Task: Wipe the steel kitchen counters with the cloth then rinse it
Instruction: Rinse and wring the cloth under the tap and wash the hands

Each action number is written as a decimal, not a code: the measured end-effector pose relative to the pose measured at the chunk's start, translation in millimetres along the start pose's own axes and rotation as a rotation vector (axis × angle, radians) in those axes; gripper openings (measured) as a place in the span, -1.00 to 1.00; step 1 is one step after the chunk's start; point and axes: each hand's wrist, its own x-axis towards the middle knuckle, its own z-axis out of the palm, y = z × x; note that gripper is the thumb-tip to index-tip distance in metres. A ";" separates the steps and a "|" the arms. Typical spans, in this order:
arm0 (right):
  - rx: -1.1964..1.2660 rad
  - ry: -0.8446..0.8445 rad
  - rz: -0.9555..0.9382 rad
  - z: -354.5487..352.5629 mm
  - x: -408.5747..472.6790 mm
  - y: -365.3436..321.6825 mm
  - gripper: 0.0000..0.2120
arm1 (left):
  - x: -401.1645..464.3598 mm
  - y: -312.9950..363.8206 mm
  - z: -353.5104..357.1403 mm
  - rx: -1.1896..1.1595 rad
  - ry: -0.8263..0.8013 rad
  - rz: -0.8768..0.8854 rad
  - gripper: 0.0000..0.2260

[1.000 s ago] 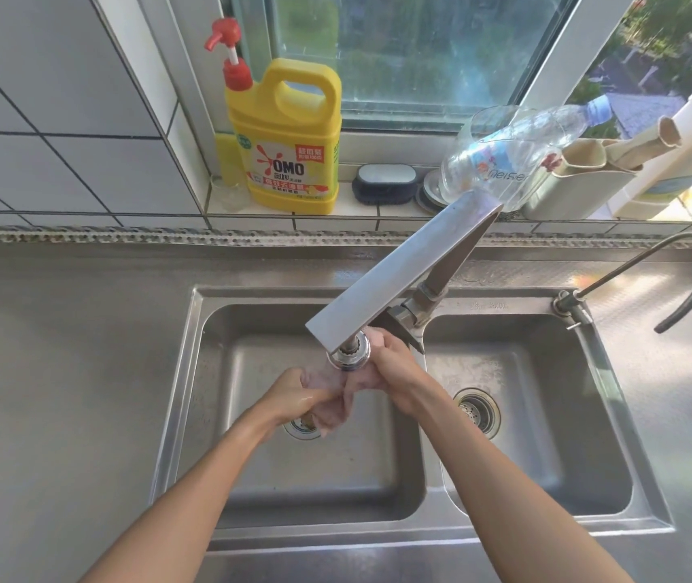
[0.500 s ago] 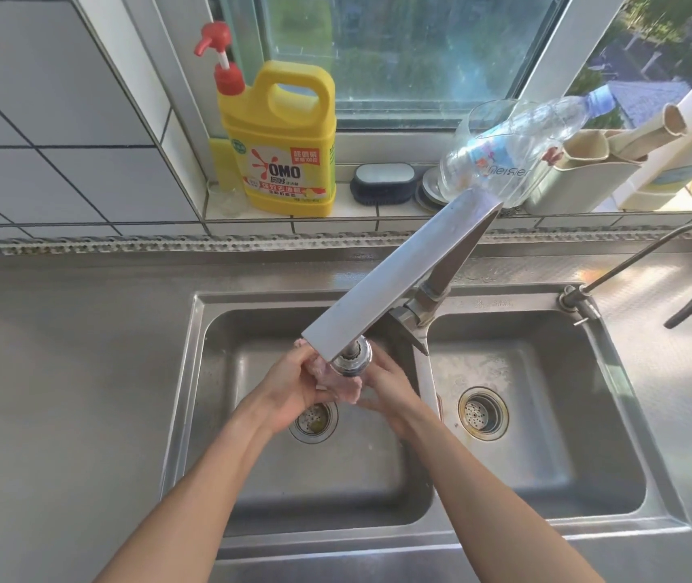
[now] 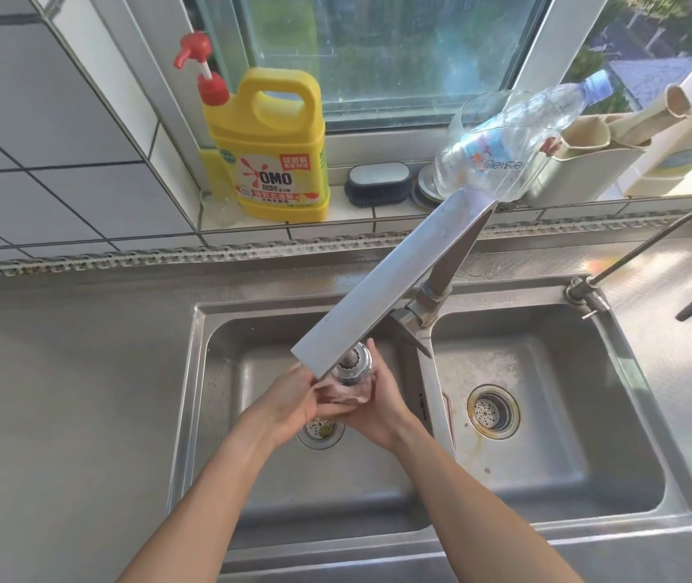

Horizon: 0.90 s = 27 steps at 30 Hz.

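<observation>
From the head camera we see our left hand [image 3: 289, 399] and right hand [image 3: 382, 408] meeting over the left basin of the steel sink [image 3: 193, 414], right under the faucet [image 3: 378, 296] nozzle. Between them sits the pinkish cloth [image 3: 346, 395], bunched up, with the fingers of both hands curled round it. The drain [image 3: 320, 431] shows just below our hands. On the sill behind stands a yellow detergent jug [image 3: 268, 153].

On the far windowsill: a yellow detergent jug [image 3: 268, 153] at left, a clear plastic bottle [image 3: 512, 140] lying tilted to its right.
</observation>
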 end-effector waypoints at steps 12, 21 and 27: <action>-0.914 0.440 -0.327 22.7 -28.4 -6.8 -0.78 | 20.0 -29.2 17.5 -0.267 0.393 -0.190 -0.68; -1.290 0.634 -0.440 35.5 -31.0 5.5 -0.68 | 38.1 -50.1 53.3 -0.196 0.411 0.050 -0.72; -1.085 0.745 -0.261 46.7 -21.3 -1.8 -0.60 | 43.6 -42.3 49.3 -0.387 0.422 -0.135 -0.72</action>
